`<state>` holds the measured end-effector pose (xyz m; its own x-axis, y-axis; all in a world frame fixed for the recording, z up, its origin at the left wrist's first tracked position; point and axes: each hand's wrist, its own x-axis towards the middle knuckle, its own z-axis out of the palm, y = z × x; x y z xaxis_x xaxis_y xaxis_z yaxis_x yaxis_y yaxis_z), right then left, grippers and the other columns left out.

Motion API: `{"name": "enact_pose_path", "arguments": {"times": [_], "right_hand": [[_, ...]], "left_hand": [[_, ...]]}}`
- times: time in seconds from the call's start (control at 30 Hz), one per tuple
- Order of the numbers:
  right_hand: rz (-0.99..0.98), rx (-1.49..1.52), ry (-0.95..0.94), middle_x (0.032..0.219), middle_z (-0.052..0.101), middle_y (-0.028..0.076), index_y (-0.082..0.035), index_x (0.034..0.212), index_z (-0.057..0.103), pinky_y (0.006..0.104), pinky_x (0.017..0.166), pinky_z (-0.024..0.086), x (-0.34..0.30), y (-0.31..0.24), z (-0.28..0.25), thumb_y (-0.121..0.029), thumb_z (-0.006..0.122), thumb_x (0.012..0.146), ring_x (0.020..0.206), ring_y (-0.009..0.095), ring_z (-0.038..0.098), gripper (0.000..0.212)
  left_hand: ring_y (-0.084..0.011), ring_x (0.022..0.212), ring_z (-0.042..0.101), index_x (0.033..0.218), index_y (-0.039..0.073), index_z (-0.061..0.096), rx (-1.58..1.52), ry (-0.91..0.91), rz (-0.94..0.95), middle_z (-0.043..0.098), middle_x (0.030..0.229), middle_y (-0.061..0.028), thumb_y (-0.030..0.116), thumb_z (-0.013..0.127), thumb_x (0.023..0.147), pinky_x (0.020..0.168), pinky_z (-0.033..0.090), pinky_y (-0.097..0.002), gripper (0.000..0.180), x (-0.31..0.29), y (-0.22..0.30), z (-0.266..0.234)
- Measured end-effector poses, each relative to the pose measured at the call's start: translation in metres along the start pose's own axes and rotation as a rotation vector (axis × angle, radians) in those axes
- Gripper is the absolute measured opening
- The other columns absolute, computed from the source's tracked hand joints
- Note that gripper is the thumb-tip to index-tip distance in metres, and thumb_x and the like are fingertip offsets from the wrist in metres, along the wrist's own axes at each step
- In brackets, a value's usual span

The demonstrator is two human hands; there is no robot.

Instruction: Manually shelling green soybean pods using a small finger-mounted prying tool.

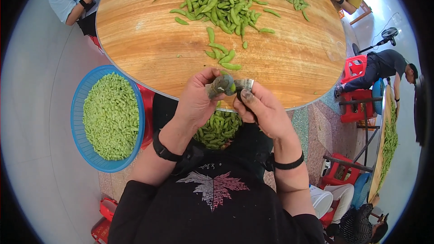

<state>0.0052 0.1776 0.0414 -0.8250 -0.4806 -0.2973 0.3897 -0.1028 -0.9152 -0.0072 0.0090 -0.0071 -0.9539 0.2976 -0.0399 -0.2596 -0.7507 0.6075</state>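
My left hand is closed on a green edamame pod, just over the near edge of the round wooden table. Grey wrapping covers the gripping fingertips. My right hand meets it from the other side, thumb and fingers pinched at the same pod; its thumb is darkly stained and a fingertip is wrapped too. Most of the pod is hidden by the fingers. Several loose pods lie just beyond my hands, leading to a larger heap of pods.
A blue basket of shelled beans stands at my left. Below my hands, pods or husks lie between my legs. Two people sit across the table. Red stools, a white bucket and another pod-covered table are at right.
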Motion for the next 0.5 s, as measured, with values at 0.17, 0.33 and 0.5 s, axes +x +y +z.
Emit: {"name": "enact_pose_path", "arguments": {"times": [0.17,0.33,0.5], "right_hand": [[-0.092,0.028,0.01,0.061,0.042,-0.003,-0.004,0.087,0.048,0.0198,0.045,0.028,0.0,0.006,0.008,-0.019,0.041,0.097,0.051,0.004,0.035,0.02],[-0.175,-0.244,0.163,0.059,0.042,-0.004,-0.004,0.08,0.048,0.0199,0.045,0.029,0.006,0.015,0.01,-0.013,0.039,0.095,0.05,0.004,0.036,0.021],[-0.124,-0.087,0.177,0.059,0.043,-0.004,-0.004,0.079,0.049,0.02,0.043,0.028,-0.001,0.01,0.012,-0.011,0.041,0.094,0.048,0.004,0.035,0.018]], "left_hand": [[-0.0087,0.077,0.058,0.092,0.009,0.057,0.039,0.138,0.124,0.06,0.091,-0.0012,0.002,0.063,0.081,0.061,0.047,-0.0188,0.015,-0.003,-0.006,0.002],[-0.0092,0.079,0.058,0.095,0.008,0.058,0.135,0.179,0.126,0.06,0.091,-0.0013,0.001,0.062,0.081,0.063,0.048,-0.0196,0.016,-0.008,-0.01,0.006],[-0.0068,0.08,0.058,0.091,0.005,0.061,0.053,0.017,-0.033,0.061,0.09,0.0005,-0.002,0.062,0.079,0.065,0.047,-0.0175,0.014,-0.008,0.004,0.007]]}}
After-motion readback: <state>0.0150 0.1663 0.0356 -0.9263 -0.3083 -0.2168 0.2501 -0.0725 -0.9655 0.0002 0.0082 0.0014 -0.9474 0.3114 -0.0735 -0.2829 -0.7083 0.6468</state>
